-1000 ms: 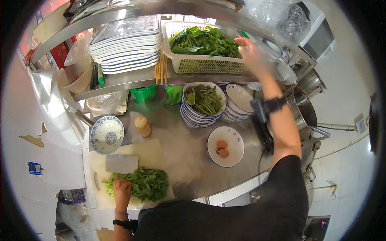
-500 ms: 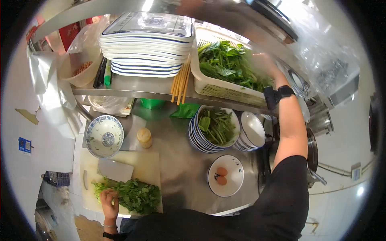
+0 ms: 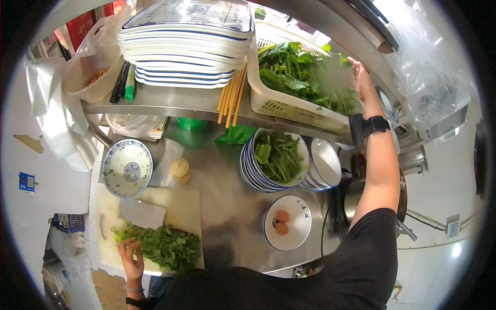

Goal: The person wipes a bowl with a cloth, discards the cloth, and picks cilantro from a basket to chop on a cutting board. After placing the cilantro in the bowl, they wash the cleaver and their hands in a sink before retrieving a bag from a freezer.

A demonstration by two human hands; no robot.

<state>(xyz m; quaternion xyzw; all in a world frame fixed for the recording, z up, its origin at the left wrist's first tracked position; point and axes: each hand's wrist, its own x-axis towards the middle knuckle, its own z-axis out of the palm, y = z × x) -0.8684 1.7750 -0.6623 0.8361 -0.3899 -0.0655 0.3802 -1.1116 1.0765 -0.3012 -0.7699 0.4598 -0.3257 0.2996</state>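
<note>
My left hand [image 3: 130, 258] rests at the stem end of a cilantro bunch [image 3: 168, 249], its fingers apart and slightly bent. The cilantro lies on a white cutting board [image 3: 186, 206], just below the broad blade of a cleaver [image 3: 143, 213]. Up on the shelf, my right hand [image 3: 363, 81] is at the right end of a cream plastic basket [image 3: 299, 111], fingers stretched out. Leafy greens [image 3: 294, 67] fill the basket; some leaves are close to my fingertips, and a hazy blur covers part of them.
A stack of rectangular plates [image 3: 181, 57] and wooden chopsticks [image 3: 232, 95] share the shelf [image 3: 170, 101]. Below stand a patterned bowl [image 3: 116, 170], a jar [image 3: 180, 170], stacked bowls [image 3: 248, 168] topped with cut greens, and a bowl [image 3: 299, 235] with two eggs [image 3: 282, 222]. A pot [image 3: 354, 199] is at right.
My right hand has moved up and right, from among the greens to the basket's end. The left hand has shifted slightly off the cilantro, its fingers more spread. The view has tilted slightly.
</note>
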